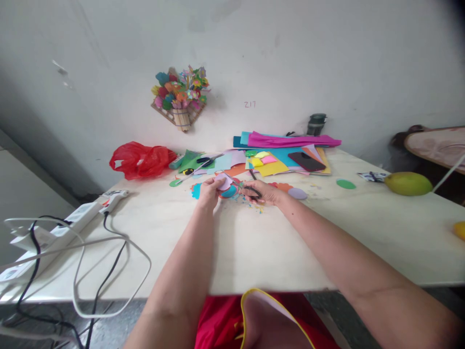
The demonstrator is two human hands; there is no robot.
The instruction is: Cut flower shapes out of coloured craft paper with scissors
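My left hand (209,193) pinches a small pale lilac piece of paper (224,182) over the middle of the table. Close on its right, my right hand (262,192) is closed around dark-handled scissors (253,192), whose blades point left to the paper's edge. Below and around the hands lie blue cut shapes (196,191), orange scalloped ones (284,187) and a lilac oval (297,194). Tiny paper scraps (258,209) are scattered on the tabletop beneath the scissors.
Behind the hands are coloured sheets (279,157), a phone (307,162), a second pair of scissors (205,161) and a red plastic bag (141,160). At left lies a power strip (85,213) with loose cables. A green-yellow fruit (408,183) sits at right.
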